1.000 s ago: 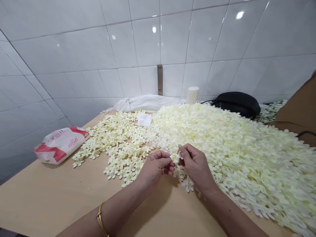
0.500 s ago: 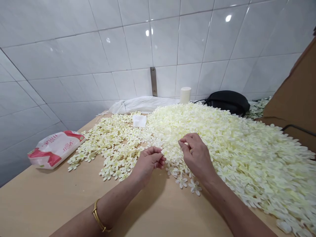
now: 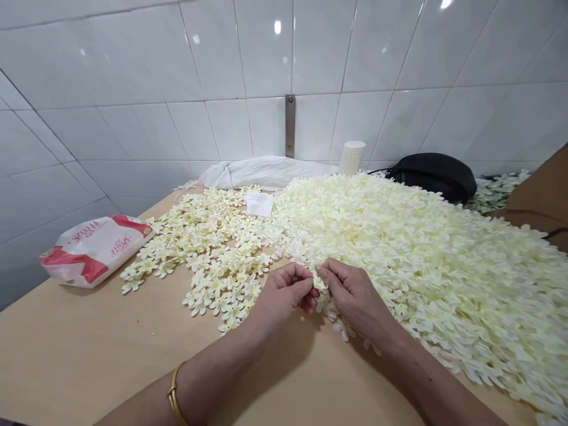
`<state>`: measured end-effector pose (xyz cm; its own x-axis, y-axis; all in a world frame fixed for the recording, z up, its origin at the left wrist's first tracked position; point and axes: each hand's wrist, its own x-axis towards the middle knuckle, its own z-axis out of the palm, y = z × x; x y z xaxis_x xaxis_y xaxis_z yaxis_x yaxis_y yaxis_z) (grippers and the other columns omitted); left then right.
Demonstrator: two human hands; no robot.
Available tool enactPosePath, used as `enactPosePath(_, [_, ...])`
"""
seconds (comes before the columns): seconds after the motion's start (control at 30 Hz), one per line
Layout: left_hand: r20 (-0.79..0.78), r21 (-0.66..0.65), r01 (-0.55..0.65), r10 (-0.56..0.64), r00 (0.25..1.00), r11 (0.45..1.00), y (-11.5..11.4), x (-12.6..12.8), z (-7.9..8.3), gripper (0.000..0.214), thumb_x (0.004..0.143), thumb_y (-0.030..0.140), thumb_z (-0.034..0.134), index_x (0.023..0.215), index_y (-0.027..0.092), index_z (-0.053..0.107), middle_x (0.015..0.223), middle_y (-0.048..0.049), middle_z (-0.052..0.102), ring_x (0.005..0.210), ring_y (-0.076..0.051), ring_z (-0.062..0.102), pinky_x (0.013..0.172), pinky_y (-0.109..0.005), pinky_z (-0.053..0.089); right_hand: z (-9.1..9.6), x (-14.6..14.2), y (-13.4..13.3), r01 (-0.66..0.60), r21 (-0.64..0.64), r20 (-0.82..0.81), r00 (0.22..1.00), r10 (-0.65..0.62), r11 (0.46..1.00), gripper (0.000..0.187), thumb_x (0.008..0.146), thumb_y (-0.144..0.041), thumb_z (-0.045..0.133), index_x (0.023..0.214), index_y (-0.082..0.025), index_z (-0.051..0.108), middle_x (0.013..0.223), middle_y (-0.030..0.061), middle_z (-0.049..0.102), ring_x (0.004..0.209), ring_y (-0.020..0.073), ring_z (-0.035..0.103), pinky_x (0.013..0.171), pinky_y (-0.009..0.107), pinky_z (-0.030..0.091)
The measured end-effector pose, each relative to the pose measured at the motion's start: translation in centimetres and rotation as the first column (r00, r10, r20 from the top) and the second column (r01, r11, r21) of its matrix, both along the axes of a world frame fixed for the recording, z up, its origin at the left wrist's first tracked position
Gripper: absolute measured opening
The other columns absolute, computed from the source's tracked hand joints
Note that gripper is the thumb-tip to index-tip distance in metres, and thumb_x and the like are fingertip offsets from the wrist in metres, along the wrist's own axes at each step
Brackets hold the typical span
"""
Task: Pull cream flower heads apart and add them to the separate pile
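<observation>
My left hand [image 3: 290,290] and my right hand [image 3: 352,293] meet above the front edge of the big flower heap, fingertips almost touching. Both are closed in a pinch, thumb against fingers. Whatever lies between the fingertips is too small to make out against the pale petals behind. To the right spreads a large heap of cream-white artificial flowers [image 3: 399,248]. A smaller, looser pile of yellowish-white flowers [image 3: 217,242] lies on the left. A few blossoms show just below my right hand, partly hidden by it.
A tissue pack [image 3: 100,248] lies at the left of the wooden table [image 3: 133,355]. Between the piles is a white paper piece [image 3: 260,204]. Behind stand a white cylinder [image 3: 352,157], a white plastic bag [image 3: 261,171], a black case [image 3: 432,176] and, at right, brown cardboard [image 3: 539,183].
My right hand has come down and left to meet my left hand, whose pinch persists. The view has shifted a little, and the wall bracket sits higher in it.
</observation>
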<state>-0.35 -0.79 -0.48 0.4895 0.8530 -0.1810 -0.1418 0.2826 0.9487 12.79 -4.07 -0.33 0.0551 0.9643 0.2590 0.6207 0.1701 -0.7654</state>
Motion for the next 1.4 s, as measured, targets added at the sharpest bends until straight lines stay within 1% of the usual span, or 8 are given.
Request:
enactPosePath(0.17, [0.078,-0.023,0.025,-0.023,0.997,0.999,-0.2,-0.1,0.0,0.016,0.064,0.025,0.064,0.067,0.013,0.053,0.056,-0.0004,0.058,0.047,-0.008,0.051,0.050,-0.021,0.041,0.0,-0.3,-0.2,0.119,0.081,0.005,0.993,-0.119,0.990,0.036,0.085,-0.033,0.040,0.052,-0.020,0.031,0.046,-0.0057,0.032,0.045,0.0083,0.032,0.044,0.021,0.027])
enactPosePath(0.33, [0.063,0.011,-0.003,0.002,0.998,1.000,-0.2,-0.1,0.0,0.017,0.065,0.025,0.064,0.065,0.014,0.052,0.055,0.0000,0.057,0.047,-0.008,0.050,0.048,-0.021,0.040,0.1,0.3,-0.1,0.218,0.074,-0.159,0.966,-0.205,0.973,0.034,0.084,-0.040,0.041,0.059,-0.018,0.047,0.050,-0.0039,0.041,0.047,0.0093,0.036,0.045,0.022,0.030])
enactPosePath(0.47, [0.060,0.068,-0.028,0.024,0.998,0.997,-0.2,0.0,-0.1,0.017,0.065,0.026,0.064,0.063,0.014,0.051,0.054,0.0008,0.056,0.046,-0.008,0.049,0.048,-0.021,0.039,0.2,0.7,-0.1,0.061,0.030,-0.335,0.941,-0.047,0.998,0.024,0.078,-0.042,0.052,0.073,-0.018,0.052,0.061,-0.0018,0.049,0.057,0.0112,0.044,0.051,0.022,0.036])
enactPosePath(0.57, [0.080,0.077,-0.036,0.030,0.996,0.996,-0.1,-0.1,-0.3,0.021,0.065,0.030,0.066,0.063,0.014,0.052,0.053,0.0015,0.055,0.046,-0.008,0.049,0.049,-0.021,0.039,0.3,0.5,-0.2,-0.039,-0.042,-0.336,0.942,0.022,0.998,0.021,0.074,-0.038,0.057,0.073,-0.018,0.052,0.059,-0.0030,0.047,0.054,0.0106,0.042,0.049,0.022,0.035])
enactPosePath(0.8, [0.083,0.013,-0.006,0.005,0.997,1.000,-0.2,0.0,-0.4,0.026,0.063,0.033,0.069,0.072,0.014,0.054,0.053,0.0014,0.057,0.047,-0.009,0.053,0.050,-0.022,0.042,0.5,-0.4,-0.6,0.049,0.011,-0.160,0.986,-0.046,0.999,0.023,0.079,-0.030,0.048,0.060,-0.018,0.047,0.052,-0.0034,0.045,0.048,0.0091,0.039,0.044,0.021,0.032])
enactPosePath(1.1, [0.118,-0.032,-0.032,0.036,0.992,0.999,-0.2,0.1,-0.3,0.022,0.058,0.026,0.070,0.068,0.014,0.054,0.050,-0.0002,0.059,0.043,-0.009,0.052,0.044,-0.020,0.042,0.3,-0.4,-0.6,0.113,0.001,-0.171,0.979,-0.111,0.994,0.037,0.083,-0.041,0.042,0.053,-0.019,0.042,0.048,-0.0030,0.041,0.048,0.0106,0.040,0.045,0.023,0.033])
enactPosePath(1.27, [0.094,-0.007,-0.052,0.053,0.994,0.999,-0.2,0.0,-0.1,0.024,0.059,0.029,0.069,0.064,0.015,0.051,0.049,0.0010,0.058,0.040,-0.007,0.048,0.040,-0.018,0.038,0.4,-0.1,-0.5,0.086,0.035,-0.329,0.942,-0.070,0.996,0.029,0.080,-0.044,0.049,0.066,-0.018,0.050,0.058,-0.0014,0.048,0.055,0.0115,0.046,0.048,0.022,0.036])
enactPosePath(1.4, [0.078,0.026,-0.055,0.053,0.996,0.998,-0.3,-0.2,0.1,0.027,0.060,0.032,0.069,0.060,0.016,0.047,0.047,0.0026,0.055,0.037,-0.005,0.045,0.038,-0.017,0.036,0.4,-0.1,-0.3,-0.025,-0.036,-0.431,0.903,0.007,0.999,0.029,0.069,-0.043,0.062,0.066,-0.018,0.049,0.054,-0.0042,0.046,0.050,0.0097,0.042,0.045,0.022,0.034])
